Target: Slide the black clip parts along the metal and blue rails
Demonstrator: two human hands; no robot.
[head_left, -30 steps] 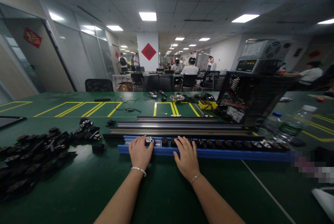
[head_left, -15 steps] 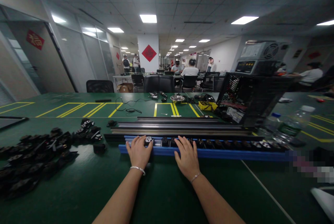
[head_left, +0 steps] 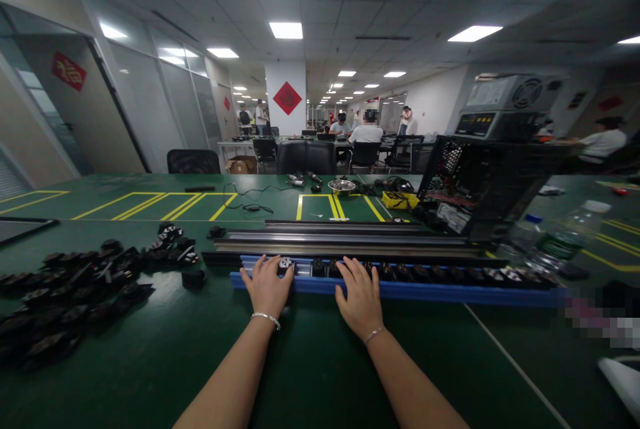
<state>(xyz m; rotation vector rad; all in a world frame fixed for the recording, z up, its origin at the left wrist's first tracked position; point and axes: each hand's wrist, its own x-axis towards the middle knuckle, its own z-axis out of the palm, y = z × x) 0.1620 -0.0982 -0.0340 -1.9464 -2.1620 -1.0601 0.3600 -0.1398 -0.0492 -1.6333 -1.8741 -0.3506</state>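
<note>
A long blue rail (head_left: 420,292) lies across the green table, its channel holding a row of several small black modules (head_left: 403,272). My left hand (head_left: 267,286) is at the rail's left end. Its thumb and forefinger close around a black module with a white face (head_left: 286,263); the exact contact is partly hidden. Further right, my right hand (head_left: 361,296) grips the rail, thumb on the near wall and fingers bent over the top onto the modules. Between the hands a bare stretch of silvery channel (head_left: 302,267) shows.
Loose black modules (head_left: 75,289) are heaped on the left. Dark metal rails (head_left: 345,241) lie behind the blue one. An opened computer case (head_left: 495,182), a plastic bottle (head_left: 570,239) and a yellow box (head_left: 400,200) stand right and back. People sit and stand far behind.
The camera view has shifted slightly. Both hands stay at the same places on the rail, and the modules show no clear movement.
</note>
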